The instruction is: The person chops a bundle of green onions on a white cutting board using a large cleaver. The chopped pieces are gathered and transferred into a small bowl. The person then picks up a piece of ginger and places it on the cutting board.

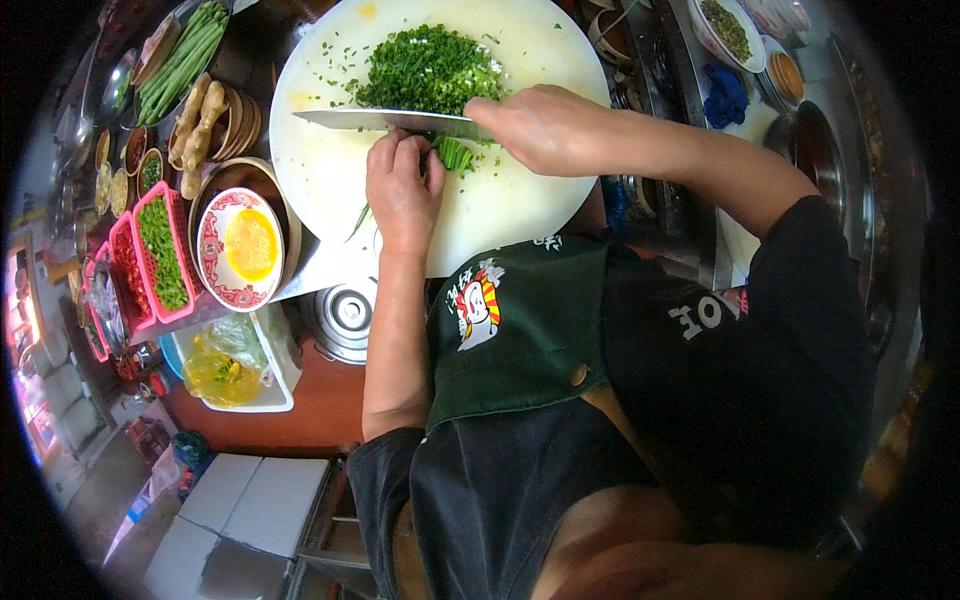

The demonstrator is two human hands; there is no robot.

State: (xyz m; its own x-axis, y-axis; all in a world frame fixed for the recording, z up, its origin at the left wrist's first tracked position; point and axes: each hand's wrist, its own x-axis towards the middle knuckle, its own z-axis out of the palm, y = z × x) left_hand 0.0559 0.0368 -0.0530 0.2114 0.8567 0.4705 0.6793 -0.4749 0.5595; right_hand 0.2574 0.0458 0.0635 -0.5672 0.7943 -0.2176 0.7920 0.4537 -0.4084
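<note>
On a round, pale cutting board (517, 217), my right hand (551, 131) grips a broad-bladed kitchen knife (375, 118) at its handle end. The blade reaches leftward across the board, its tip near the board's left side. Just below the blade, my left hand (405, 180) holds down a bunch of green onions (454, 154) with curled fingers. Cut green ends show right of those fingers, and a few thin leaves stick out to their left. A large heap of finely chopped green onions (431, 71) lies beyond the blade, with loose bits scattered around it.
Left of the board stand a patterned bowl of beaten egg (251, 244), ginger root (202, 127), long green beans (184, 64) and pink baskets (184, 255) of chopped vegetables. A lidded metal pot (349, 311) is below the board. At right are a blue cloth (725, 96) and a herb bowl (724, 34).
</note>
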